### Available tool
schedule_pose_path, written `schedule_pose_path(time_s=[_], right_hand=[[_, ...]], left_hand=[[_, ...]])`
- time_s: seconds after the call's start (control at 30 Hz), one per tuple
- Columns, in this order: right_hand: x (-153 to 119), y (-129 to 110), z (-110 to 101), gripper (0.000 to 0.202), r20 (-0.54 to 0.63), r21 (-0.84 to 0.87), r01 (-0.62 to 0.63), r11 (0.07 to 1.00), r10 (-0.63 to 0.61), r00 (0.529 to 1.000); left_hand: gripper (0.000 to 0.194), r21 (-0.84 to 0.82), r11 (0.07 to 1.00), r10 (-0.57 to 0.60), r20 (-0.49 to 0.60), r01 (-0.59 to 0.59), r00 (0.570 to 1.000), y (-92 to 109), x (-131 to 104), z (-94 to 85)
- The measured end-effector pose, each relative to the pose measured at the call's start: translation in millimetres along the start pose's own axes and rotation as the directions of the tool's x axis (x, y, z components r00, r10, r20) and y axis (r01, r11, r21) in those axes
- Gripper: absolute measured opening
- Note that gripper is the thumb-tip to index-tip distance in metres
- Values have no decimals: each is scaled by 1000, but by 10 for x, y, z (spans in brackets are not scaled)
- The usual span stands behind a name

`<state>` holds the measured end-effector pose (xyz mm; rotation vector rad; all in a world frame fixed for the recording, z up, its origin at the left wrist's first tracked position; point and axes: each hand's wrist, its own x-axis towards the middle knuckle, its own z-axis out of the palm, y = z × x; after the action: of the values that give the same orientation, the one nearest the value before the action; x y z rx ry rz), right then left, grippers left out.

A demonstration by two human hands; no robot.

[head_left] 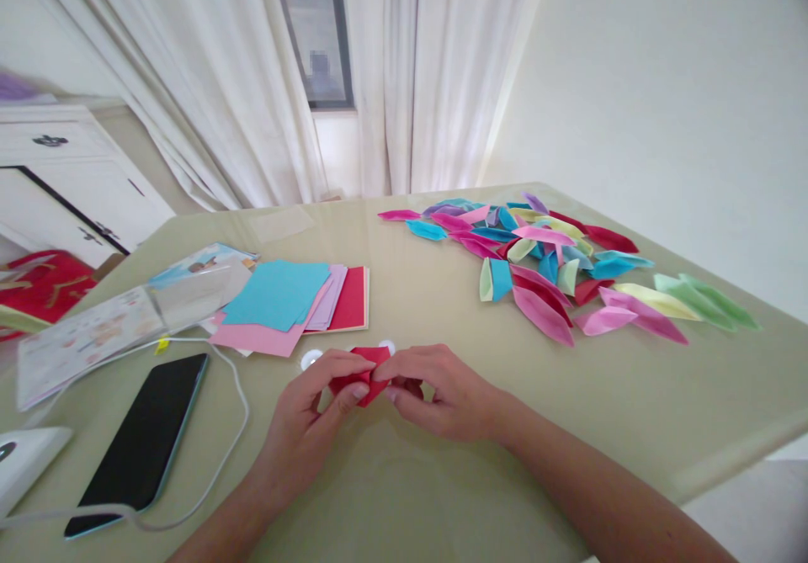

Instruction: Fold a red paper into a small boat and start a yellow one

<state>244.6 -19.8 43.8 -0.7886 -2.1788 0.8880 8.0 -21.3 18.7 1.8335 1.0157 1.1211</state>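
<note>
A small piece of folded red paper (377,390) is held between both hands above the near middle of the table. My left hand (316,403) pinches its left side, the thumb on the near face. The fingers of my right hand (438,390) are closed on its right edge; parts of them are hidden. Just beyond the hands lies a stack of coloured paper sheets (278,294), blue on top, with pink, lilac and red ones under it. Two small whitish round spots show on the table beside the paper.
Many folded paper pieces (543,310) in several colours lie heaped at the back right. At the left are a black phone (142,437), a white cable (243,416), a printed plastic packet (94,336) and a white device (31,462). Curtains (442,66) hang behind the table (442,496).
</note>
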Motion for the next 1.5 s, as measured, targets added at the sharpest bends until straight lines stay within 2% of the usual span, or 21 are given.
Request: schedule_pose_path(time_s=[0.17, 0.37, 0.47, 0.7, 0.83, 1.13, 1.5], right_hand=[[-9, 15, 19, 18, -22, 47, -46, 998, 47, 999], [-11, 54, 44, 15, -106, 116, -149, 982, 161, 981], [-6, 71, 48, 20, -119, 158, -160, 974, 180, 976], [28, 58, 13, 33, -58, 297, -211, 931, 239, 969], [38, 60, -12, 38, -13, 349, -219, 911, 239, 971], [31, 92, 19, 34, -48, 351, -259, 900, 293, 955], [34, 40, 18, 33, -54, 337, -302, 892, 339, 939]], left_hand=[[20, 48, 999, 5, 28, -6, 1000, -11, -3, -8], [25, 97, 995, 1, 61, -7, 998, -6, -17, -15], [25, 109, 994, -24, 71, 16, 997, 17, -28, -12], [23, 83, 992, -96, 26, 94, 995, 12, -57, -3], [19, 150, 987, -52, -15, 54, 999, 20, -35, 2], [17, 150, 988, 36, 50, -43, 998, 63, -8, 18], [15, 102, 992, -83, 102, 72, 991, 27, -18, -22]])
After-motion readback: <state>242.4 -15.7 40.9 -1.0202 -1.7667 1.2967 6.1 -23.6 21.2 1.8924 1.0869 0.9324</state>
